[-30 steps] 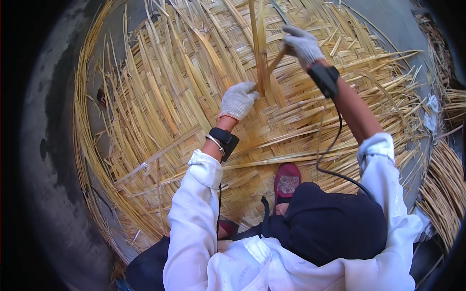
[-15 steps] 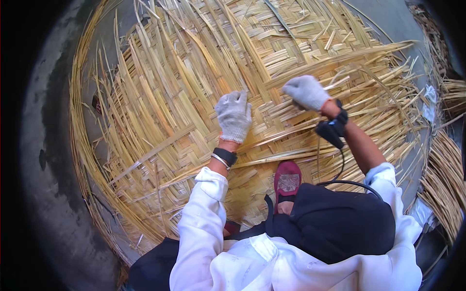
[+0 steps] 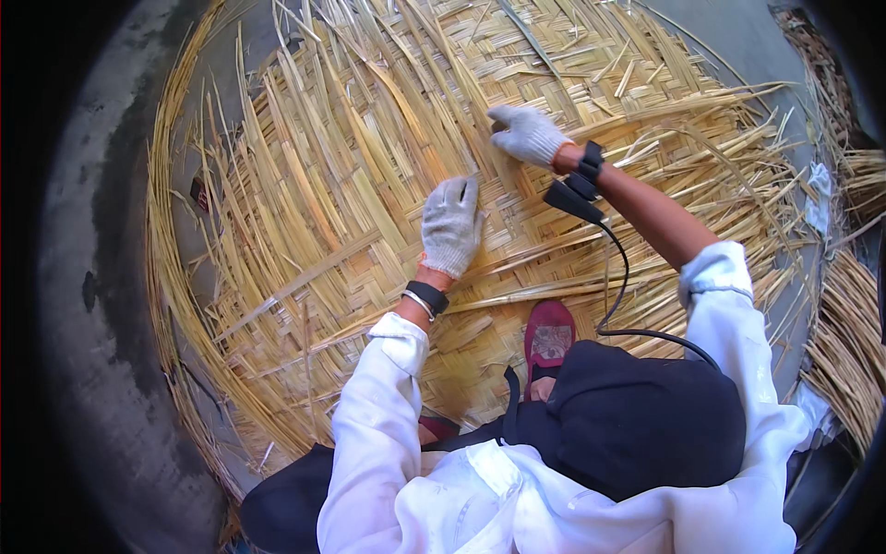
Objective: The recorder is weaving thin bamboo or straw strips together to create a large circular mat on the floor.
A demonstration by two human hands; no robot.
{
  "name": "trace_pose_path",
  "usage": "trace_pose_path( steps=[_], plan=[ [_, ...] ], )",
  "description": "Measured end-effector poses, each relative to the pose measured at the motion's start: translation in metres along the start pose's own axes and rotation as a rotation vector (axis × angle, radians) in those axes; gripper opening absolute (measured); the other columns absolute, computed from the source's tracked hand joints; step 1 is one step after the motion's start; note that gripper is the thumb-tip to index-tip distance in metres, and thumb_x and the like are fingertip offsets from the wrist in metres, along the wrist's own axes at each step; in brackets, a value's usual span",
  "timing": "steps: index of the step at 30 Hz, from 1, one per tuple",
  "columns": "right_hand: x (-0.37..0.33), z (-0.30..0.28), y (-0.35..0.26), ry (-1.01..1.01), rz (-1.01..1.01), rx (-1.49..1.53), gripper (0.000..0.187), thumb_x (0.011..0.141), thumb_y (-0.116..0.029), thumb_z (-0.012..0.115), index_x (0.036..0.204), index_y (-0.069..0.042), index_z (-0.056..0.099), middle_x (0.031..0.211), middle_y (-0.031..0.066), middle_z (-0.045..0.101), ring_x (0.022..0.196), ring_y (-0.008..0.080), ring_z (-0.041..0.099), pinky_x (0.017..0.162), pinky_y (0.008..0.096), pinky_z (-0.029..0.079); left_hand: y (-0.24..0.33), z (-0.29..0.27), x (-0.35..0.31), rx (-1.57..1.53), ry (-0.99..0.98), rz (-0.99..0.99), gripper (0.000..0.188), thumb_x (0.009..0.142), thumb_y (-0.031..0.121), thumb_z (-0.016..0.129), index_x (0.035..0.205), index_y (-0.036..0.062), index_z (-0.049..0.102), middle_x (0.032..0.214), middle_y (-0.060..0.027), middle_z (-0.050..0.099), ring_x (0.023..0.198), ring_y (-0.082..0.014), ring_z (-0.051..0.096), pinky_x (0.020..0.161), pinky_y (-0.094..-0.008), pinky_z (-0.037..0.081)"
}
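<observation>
A large mat of woven yellow straw-like strips [image 3: 369, 222] lies under both hands. My left hand [image 3: 450, 226], in a whitish knit glove, rests palm down on the weave with its fingers stretched out. Farther up and to the right, my right hand [image 3: 528, 136], gloved alike, is over the mat with fingers and thumb apart; nothing shows in it. Loose upright strips [image 3: 459, 69] reach from the far side down to near both hands. To the right, a layer of strips [image 3: 646, 120] runs sideways below my right hand.
My foot in a red shoe [image 3: 551, 332] stands on the mat. A black cable [image 3: 628, 268] hangs from a device at my right wrist. Bundled strips [image 3: 847, 351] lie at the far right, near a pale plastic scrap [image 3: 818, 196]. Grey floor [image 3: 101, 305] borders the left.
My right hand has moved left and away from me, and its fingers have come apart. My left hand has flattened, with its fingers stretched out, in nearly the same place.
</observation>
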State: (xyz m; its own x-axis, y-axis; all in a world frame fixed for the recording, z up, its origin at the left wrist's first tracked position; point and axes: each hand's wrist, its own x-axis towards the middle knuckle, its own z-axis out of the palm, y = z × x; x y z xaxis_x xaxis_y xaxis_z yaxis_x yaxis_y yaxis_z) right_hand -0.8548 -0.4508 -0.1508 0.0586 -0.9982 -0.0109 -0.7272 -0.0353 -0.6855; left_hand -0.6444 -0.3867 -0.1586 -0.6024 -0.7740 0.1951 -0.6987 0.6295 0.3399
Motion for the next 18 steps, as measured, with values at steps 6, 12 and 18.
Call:
trace_pose_path(
  steps=[6,12,18],
  plan=[
    [0.006,-0.012,0.004,-0.008,-0.024,-0.205,0.03,0.074,-0.03,0.06,0.091,-0.006,0.064,0.086,0.0176,0.064,0.084,0.0346,0.062,0.072,0.0428,0.049,0.003,-0.007,-0.005,-0.017,-0.114,0.006,0.055,0.07,0.019,0.069,0.119,0.0031,0.05,0.12,-0.0143,0.046,0.114,-0.0327,0.043,0.095,-0.0422,0.037],
    [-0.022,-0.012,0.013,-0.151,-0.223,-0.349,0.021,0.073,-0.029,0.062,0.076,-0.009,0.067,0.077,0.0154,0.063,0.074,0.0339,0.062,0.066,0.0442,0.049,-0.005,-0.017,-0.01,-0.05,-0.1,0.034,0.056,0.071,0.022,0.068,0.118,-0.0005,0.048,0.122,-0.0213,0.046,0.115,-0.0377,0.043,0.095,-0.0429,0.037],
    [-0.021,-0.021,0.018,-0.177,-0.074,-0.365,0.028,0.069,-0.034,0.058,0.077,-0.009,0.068,0.078,0.0156,0.064,0.074,0.033,0.063,0.066,0.042,0.05,-0.001,-0.02,-0.037,0.109,-0.046,-0.16,0.062,0.071,0.028,0.07,0.12,-0.0004,0.047,0.126,-0.0263,0.042,0.118,-0.0417,0.039,0.102,-0.0462,0.029]
  ],
)
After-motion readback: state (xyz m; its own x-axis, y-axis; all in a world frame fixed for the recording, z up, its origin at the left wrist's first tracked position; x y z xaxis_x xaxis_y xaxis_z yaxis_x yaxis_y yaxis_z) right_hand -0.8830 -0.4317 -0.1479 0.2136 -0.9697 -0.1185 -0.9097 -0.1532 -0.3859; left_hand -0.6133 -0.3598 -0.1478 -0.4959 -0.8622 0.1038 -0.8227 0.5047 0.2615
